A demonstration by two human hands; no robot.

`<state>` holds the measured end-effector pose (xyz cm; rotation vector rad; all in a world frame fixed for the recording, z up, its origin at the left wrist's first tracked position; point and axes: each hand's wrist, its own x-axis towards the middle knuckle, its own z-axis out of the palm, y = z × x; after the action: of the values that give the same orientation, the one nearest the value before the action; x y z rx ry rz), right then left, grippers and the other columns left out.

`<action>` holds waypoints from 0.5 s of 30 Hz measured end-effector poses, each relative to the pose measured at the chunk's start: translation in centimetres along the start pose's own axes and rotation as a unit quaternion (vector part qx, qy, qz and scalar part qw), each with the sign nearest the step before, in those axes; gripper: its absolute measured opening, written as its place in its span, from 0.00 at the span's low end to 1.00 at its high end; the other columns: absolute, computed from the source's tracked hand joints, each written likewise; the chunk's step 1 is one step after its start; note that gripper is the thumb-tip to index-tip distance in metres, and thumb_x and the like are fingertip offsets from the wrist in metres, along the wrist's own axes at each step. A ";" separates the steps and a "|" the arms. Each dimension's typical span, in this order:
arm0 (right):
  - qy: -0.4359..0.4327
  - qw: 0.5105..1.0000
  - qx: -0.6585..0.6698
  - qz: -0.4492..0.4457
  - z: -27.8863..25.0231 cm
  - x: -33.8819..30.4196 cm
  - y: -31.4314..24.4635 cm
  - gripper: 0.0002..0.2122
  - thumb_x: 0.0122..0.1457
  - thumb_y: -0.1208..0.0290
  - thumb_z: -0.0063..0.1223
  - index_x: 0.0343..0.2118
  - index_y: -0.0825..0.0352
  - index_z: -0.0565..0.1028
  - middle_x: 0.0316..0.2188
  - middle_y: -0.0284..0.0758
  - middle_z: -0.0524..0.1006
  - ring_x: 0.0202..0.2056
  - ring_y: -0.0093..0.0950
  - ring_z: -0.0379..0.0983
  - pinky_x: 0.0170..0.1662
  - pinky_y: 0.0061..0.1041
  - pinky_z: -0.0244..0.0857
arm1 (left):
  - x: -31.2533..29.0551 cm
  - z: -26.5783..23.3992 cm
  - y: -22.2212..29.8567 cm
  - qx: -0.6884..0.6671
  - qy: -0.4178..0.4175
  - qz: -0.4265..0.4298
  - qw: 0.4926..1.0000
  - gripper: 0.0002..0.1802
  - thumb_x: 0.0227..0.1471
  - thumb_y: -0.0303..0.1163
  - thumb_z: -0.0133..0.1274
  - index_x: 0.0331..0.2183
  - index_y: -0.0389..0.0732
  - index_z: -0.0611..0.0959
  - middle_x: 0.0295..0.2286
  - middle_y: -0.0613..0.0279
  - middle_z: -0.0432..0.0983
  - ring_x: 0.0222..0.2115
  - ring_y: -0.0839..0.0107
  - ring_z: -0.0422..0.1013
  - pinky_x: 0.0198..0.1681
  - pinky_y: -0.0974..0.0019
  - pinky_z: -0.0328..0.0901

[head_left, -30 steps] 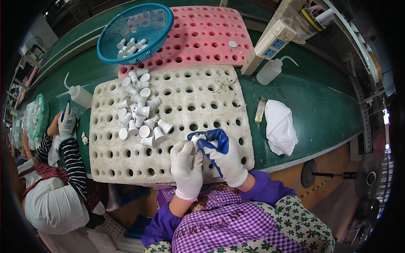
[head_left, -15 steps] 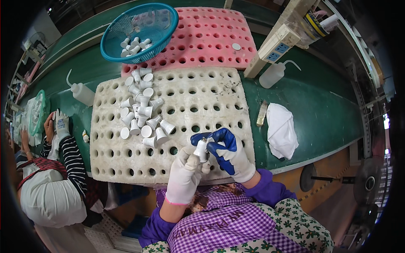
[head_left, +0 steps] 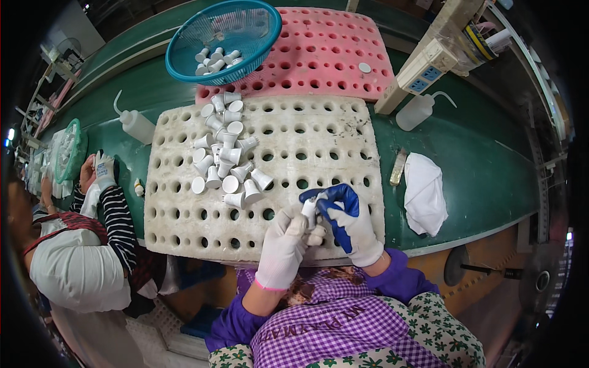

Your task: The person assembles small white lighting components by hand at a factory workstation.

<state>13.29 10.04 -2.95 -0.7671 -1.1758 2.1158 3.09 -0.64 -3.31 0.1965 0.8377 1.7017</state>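
While clamping a white cup-shaped piece (head_left: 309, 210) in the left hand (head_left: 285, 242), reaching onto its upper end with the blue-fingered right hand (head_left: 353, 227). Closed around the body on the left; curled in and apparently touching on the right, but can't tell if gripping anything there. Held up over the near part of the white foam board (head_left: 319, 170), toward 4 o'clock from its middle. Main worry: dropping the piece. Cause: pushing or twisting too hard at the top against a fabric-gloved hold on a small, smooth-looking body. Also possible: landing at a board hole and wedging or bouncing off. Blocking the view of the top end with blue fingertips, so easy to misalign or scuff it unnoticed. Watch the loose pile of white pieces (head_left: 230, 156) at 10 o'clock: swing left too far and expect rolling, or losing a dropped one among lookalikes. Less concerned about the teal basket (head_left: 227, 78) at 11, white cloth (head_left: 425, 193) at 3 and squeeze bottle (head_left: 415, 113) between 1 and 2, all well apart.
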 end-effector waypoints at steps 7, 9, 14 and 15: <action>0.025 0.999 0.011 -0.044 -1.0 1.7 1.8 0.06 0.57 0.80 0.49 0.38 0.70 0.68 0.38 0.39 0.77 0.31 0.20 0.73 0.34 0.17 0.66 | 10.2 2.2 12.1 0.251 0.080 0.393 0.881 0.37 0.53 0.41 0.54 0.55 0.30 0.59 0.35 0.61 0.73 0.28 0.81 0.66 0.32 0.74 0.64; 0.020 0.998 0.028 -0.059 -1.2 1.7 2.2 0.06 0.58 0.79 0.49 0.37 0.71 0.68 0.38 0.40 0.76 0.29 0.20 0.73 0.32 0.18 0.67 | 10.2 3.1 14.5 0.348 0.111 0.380 0.850 0.38 0.50 0.35 0.56 0.57 0.33 0.58 0.36 0.58 0.74 0.27 0.80 0.67 0.30 0.73 0.65; 0.000 0.998 0.050 -0.025 -2.9 1.8 2.4 0.07 0.57 0.80 0.49 0.38 0.73 0.68 0.39 0.42 0.76 0.29 0.22 0.74 0.30 0.20 0.71 | 6.3 -2.2 12.3 0.660 0.121 0.269 0.691 0.22 0.43 0.30 0.58 0.43 0.38 0.75 0.30 0.60 0.73 0.23 0.74 0.69 0.28 0.68 0.65; 0.005 0.998 0.053 -0.023 -2.9 1.9 2.5 0.07 0.57 0.80 0.49 0.38 0.73 0.68 0.39 0.42 0.76 0.29 0.22 0.74 0.30 0.20 0.71 | 4.9 -2.4 11.2 0.714 0.129 0.268 0.634 0.19 0.41 0.29 0.59 0.39 0.39 0.78 0.29 0.60 0.73 0.21 0.70 0.69 0.28 0.66 0.65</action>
<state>13.63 11.87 -6.83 -0.6936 -1.0565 2.1157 -8.56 1.91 0.44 1.4126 2.4094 1.1213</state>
